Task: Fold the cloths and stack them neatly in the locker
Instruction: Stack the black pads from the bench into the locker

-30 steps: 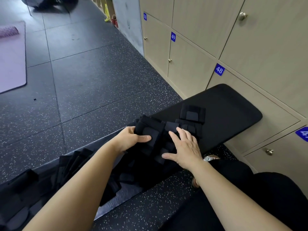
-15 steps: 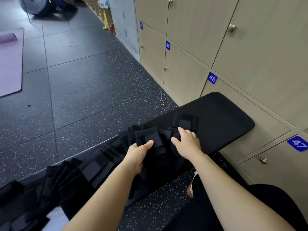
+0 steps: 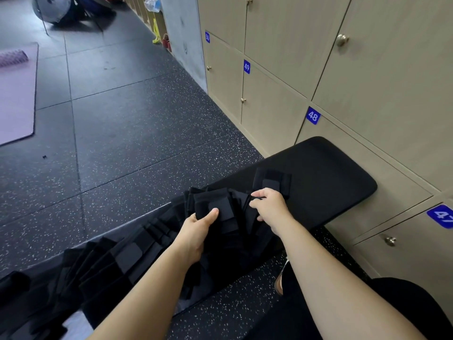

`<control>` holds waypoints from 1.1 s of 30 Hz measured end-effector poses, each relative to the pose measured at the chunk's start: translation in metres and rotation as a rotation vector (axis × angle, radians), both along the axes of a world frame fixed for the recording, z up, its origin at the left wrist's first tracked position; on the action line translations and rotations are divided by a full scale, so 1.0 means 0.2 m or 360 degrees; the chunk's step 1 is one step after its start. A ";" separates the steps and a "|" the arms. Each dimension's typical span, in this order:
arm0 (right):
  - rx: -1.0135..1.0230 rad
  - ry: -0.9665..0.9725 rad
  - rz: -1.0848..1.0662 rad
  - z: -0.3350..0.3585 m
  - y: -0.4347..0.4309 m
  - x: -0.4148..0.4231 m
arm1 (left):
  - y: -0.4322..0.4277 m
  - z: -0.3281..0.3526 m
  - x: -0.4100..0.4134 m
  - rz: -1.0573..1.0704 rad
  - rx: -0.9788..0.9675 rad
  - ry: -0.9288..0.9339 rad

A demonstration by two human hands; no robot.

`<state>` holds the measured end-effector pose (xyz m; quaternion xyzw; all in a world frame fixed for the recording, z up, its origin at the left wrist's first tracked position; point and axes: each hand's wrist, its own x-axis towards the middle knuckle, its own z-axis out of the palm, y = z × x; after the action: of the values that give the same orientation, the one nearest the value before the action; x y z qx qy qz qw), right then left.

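Note:
Several black cloths lie in an overlapping row (image 3: 127,256) along a black padded bench (image 3: 328,182). My left hand (image 3: 196,231) grips the folded black cloth (image 3: 213,209) at the near end of that row, thumb on top. My right hand (image 3: 269,207) pinches the edge of another black cloth beside it. One folded black cloth (image 3: 272,179) lies just beyond my right hand on the bench. Beige lockers (image 3: 367,77) with blue number tags 47 to 50 stand shut along the right.
Dark speckled rubber floor (image 3: 137,133) spreads to the left. A purple mat (image 3: 14,94) lies at the far left. A grey pillar (image 3: 182,33) and clutter stand at the back. My dark-clothed leg (image 3: 367,310) fills the lower right.
My left hand has slid right along the bench and closed on the folded cloth. My right hand went from lying flat on the pile to pinching a cloth edge. The view tilted up.

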<state>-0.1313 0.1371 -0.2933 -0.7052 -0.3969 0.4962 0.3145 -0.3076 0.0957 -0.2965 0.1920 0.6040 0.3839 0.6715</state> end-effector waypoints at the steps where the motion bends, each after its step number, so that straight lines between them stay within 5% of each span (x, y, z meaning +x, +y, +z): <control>1: -0.0024 0.0091 -0.0034 0.01 -0.01 0.00 | -0.01 0.02 0.00 -0.0002 0.0002 -0.0034; 10: 0.0121 0.0785 -0.0302 0.15 -0.21 0.07 | -0.08 0.22 0.05 -0.0095 0.0133 -0.0390; 24: 0.0797 0.0327 -0.0596 0.66 -0.60 0.65 | -0.15 0.69 0.75 -0.0522 0.0332 -0.0473; 29: 0.0780 -0.0382 -0.0568 0.69 -0.79 0.89 | -0.25 0.68 1.13 -0.0641 0.0381 -0.0474; 33: 0.0801 -0.0556 -0.0702 0.66 -0.91 1.13 | -0.34 0.68 1.40 -0.0762 0.0352 -0.0528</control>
<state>0.0954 -0.0459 -0.1606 -0.7484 -0.3926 0.1756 0.5049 -0.0280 0.0270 -0.1613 0.3355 0.3783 0.3042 0.8073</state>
